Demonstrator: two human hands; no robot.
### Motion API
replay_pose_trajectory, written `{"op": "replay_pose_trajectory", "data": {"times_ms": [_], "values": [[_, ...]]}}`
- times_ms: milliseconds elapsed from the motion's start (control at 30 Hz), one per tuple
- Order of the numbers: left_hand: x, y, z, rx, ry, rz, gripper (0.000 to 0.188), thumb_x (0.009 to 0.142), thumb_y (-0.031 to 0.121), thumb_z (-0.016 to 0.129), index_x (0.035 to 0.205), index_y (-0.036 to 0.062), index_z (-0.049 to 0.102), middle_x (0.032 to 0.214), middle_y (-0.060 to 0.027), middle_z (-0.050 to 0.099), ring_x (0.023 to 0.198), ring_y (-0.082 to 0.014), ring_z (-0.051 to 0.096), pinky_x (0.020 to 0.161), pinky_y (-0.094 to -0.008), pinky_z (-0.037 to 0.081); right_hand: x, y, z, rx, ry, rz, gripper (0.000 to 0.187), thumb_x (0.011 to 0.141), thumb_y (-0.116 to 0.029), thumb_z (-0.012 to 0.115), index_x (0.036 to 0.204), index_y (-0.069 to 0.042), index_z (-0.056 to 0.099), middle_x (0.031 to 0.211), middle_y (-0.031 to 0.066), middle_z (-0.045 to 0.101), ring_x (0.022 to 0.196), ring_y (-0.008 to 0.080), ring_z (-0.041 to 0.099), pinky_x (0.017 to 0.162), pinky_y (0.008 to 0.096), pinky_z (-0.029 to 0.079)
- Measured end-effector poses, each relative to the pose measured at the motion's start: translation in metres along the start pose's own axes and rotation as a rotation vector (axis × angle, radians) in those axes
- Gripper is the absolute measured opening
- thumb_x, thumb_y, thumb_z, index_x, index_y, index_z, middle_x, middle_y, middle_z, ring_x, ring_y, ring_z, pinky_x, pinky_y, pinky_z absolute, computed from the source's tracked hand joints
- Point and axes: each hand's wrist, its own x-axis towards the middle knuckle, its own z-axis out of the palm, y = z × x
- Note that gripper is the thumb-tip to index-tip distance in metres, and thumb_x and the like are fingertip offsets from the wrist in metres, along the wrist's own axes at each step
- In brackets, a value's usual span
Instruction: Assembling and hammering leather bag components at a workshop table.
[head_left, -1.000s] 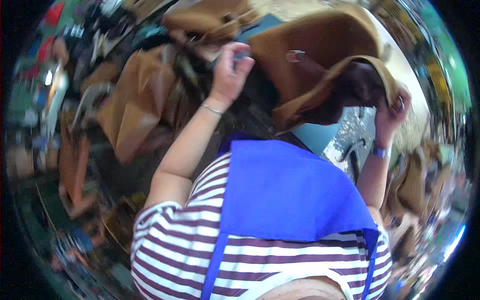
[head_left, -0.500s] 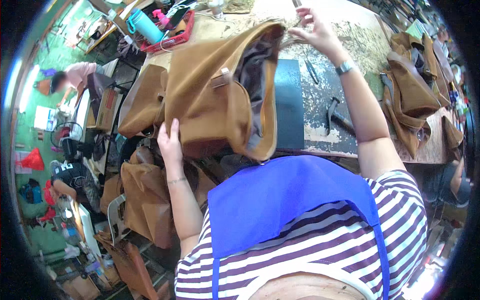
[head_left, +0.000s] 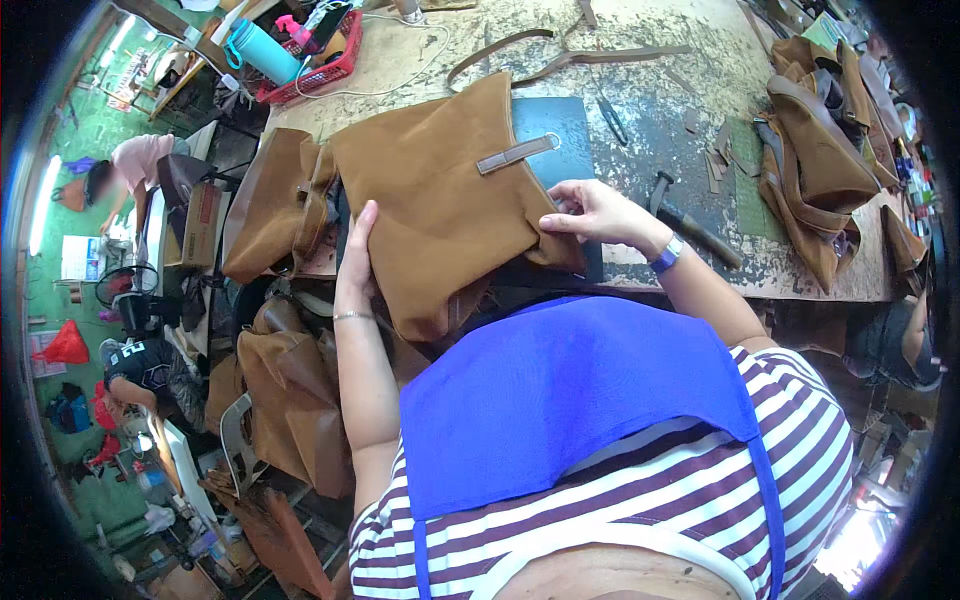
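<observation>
A tan-brown bag lies tilted over the table's near edge. On its face is a short darker leather tab with a metal ring at the end. My left hand holds the bag's left side, its fingers partly hidden behind the material. At the right edge, my right hand pinches the bag's folded rim between thumb and fingers. Beyond the bag lie long thin leather straps. The bag's inside is hidden from view.
On the worn table lie a hammer, dark tweezers-like tool and leather scraps. More brown bags are piled at right and left. A red basket holds a turquoise bottle. Other people work at left.
My right hand has come down from the far side of the table to the bag's edge. The bag has turned, so its dark-lined opening no longer shows; its outer face does.
</observation>
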Motion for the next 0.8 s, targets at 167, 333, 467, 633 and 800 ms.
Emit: {"op": "replay_pose_trajectory", "data": {"times_ms": [167, 333, 467, 633, 800], "values": [[-0.005, 0.007, 0.017, -0.028, 0.125, 0.313, 0.048, 0.087, 0.009, 0.055, 0.132, 0.0013, 0.040, 0.123, -0.0152, 0.054, 0.108, -0.0278, 0.057, 0.091, -0.0390, 0.049, 0.019, -0.015, -0.040, 0.186, 0.198, -0.524, 0.024, 0.093, -0.018, 0.060, 0.110, -0.001, 0.062, 0.096, -0.0014, 0.064, 0.090, 0.0040, 0.056, 0.082, 0.0219, 0.046], [-0.046, -0.012, 0.014, -0.223, 0.193, 0.321, 0.048, 0.092, 0.022, 0.054, 0.133, 0.0028, 0.040, 0.129, -0.0136, 0.050, 0.115, -0.0280, 0.052, 0.098, -0.0412, 0.043, 0.042, -0.013, -0.055, 0.025, 0.084, -0.422, 0.045, 0.086, -0.042, 0.066, 0.110, -0.005, 0.060, 0.086, 0.0007, 0.062, 0.077, 0.0074, 0.052, 0.066, 0.0231, 0.042], [-0.091, -0.046, 0.048, -0.376, 0.187, 0.093, 0.057, 0.092, 0.035, 0.058, 0.136, 0.0043, 0.039, 0.133, -0.0099, 0.048, 0.121, -0.0256, 0.046, 0.105, -0.0410, 0.036, 0.039, 0.049, -0.038, -0.010, 0.036, -0.371, 0.035, 0.086, -0.036, 0.068, 0.103, -0.007, 0.061, 0.083, -0.0011, 0.061, 0.076, 0.0059, 0.051, 0.066, 0.0237, 0.043], [-0.102, -0.072, 0.061, 0.061, 0.260, 0.155, 0.052, 0.093, 0.028, 0.057, 0.131, -0.0038, 0.041, 0.130, -0.0135, 0.049, 0.120, -0.0235, 0.047, 0.102, -0.0364, 0.036, 0.043, 0.043, 0.002, 0.218, 0.442, -0.378, 0.017, 0.091, -0.022, 0.063, 0.093, -0.005, 0.060, 0.079, -0.0030, 0.058, 0.073, 0.0034, 0.049, 0.065, 0.0205, 0.043], [-0.103, -0.086, 0.042, 0.325, 0.167, 0.313, 0.047, 0.093, 0.025, 0.057, 0.127, -0.0043, 0.041, 0.119, -0.0121, 0.054, 0.102, -0.0197, 0.056, 0.085, -0.0306, 0.047, 0.061, 0.000, -0.050, -0.110, 0.747, -0.698, 0.034, 0.092, -0.034, 0.059, 0.082, -0.002, 0.064, 0.067, 0.0055, 0.060, 0.062, 0.0113, 0.052, 0.060, 0.0267, 0.045]]}}
